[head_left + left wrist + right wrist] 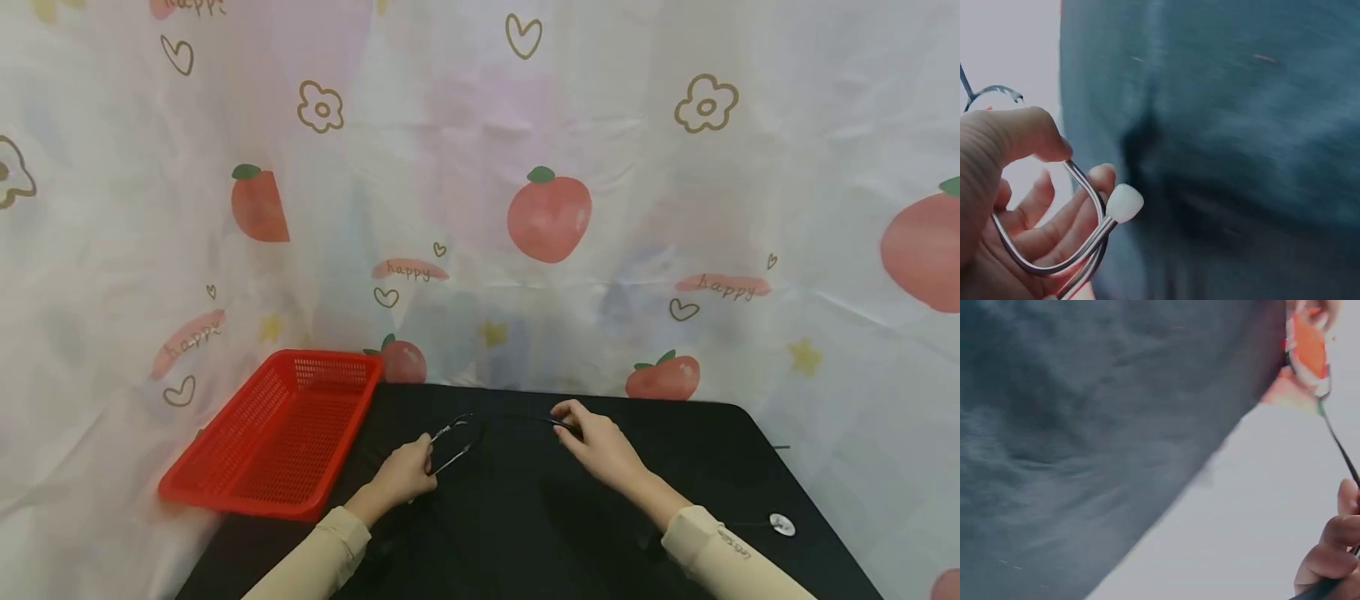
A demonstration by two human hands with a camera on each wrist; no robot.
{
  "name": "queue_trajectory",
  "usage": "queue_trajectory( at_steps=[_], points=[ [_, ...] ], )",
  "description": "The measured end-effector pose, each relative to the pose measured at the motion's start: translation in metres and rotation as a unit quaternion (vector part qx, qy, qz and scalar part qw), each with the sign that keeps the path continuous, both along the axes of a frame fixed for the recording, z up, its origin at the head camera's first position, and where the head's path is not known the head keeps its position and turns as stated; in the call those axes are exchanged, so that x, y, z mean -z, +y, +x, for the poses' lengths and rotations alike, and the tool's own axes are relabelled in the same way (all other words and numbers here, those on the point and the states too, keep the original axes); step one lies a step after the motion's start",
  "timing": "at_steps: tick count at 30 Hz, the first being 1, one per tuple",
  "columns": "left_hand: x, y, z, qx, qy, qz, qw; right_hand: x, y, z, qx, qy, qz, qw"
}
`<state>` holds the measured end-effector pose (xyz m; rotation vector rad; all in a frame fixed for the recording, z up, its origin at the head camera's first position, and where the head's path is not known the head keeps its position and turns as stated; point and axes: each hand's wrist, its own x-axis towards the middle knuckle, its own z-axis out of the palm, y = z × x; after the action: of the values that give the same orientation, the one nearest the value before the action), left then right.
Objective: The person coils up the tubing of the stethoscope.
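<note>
A stethoscope is stretched between both hands above a black table (510, 533). My left hand (405, 475) grips its metal ear tubes (453, 460); in the left wrist view the thumb presses on the curved metal, and a white eartip (1125, 203) sticks out past the fingers. To the right, my right hand (603, 450) holds the black tubing (553, 421) with curled fingers. The right wrist view catches these fingers (1332, 559) round the dark tube (1341, 450) at its edge. The round chest piece (782, 524) is farther right, near the table's right side.
A red plastic basket (330, 487) with mesh walls stands at the table's left edge. Behind and around the table hangs a pale curtain (465, 167) printed with fruit, hearts and flowers.
</note>
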<state>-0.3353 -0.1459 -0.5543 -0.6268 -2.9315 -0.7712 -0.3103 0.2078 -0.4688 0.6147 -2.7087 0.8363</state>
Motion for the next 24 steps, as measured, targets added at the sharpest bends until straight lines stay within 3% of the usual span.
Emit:
queue_trajectory(
  at_steps=[5,9,12,15,18,21,24],
  points=[
    [-0.039,0.022,0.0,-0.011,-0.026,0.108,0.9937,-0.027,-0.004,0.016,-0.026,0.106,0.065,0.992],
    [-0.076,0.039,0.009,-0.013,-0.035,0.148,0.9883,-0.05,-0.005,0.035,-0.089,0.197,0.13,0.968],
    [-0.096,0.051,0.02,-0.001,-0.025,0.127,0.9915,-0.076,-0.008,0.054,-0.162,0.225,0.172,0.945],
    [-0.116,0.062,0.03,0.032,0.005,0.089,0.9956,-0.112,-0.014,0.069,-0.239,0.205,0.199,0.928],
    [-0.134,0.073,0.044,0.083,0.037,0.04,0.9951,-0.148,-0.021,0.074,-0.308,0.157,0.196,0.917],
    [-0.149,0.086,0.064,0.138,0.072,-0.013,0.9878,-0.176,-0.025,0.07,-0.361,0.119,0.162,0.91],
    [-0.163,0.098,0.09,0.183,0.09,-0.041,0.9781,-0.192,-0.025,0.057,-0.385,0.09,0.112,0.912]
  ],
)
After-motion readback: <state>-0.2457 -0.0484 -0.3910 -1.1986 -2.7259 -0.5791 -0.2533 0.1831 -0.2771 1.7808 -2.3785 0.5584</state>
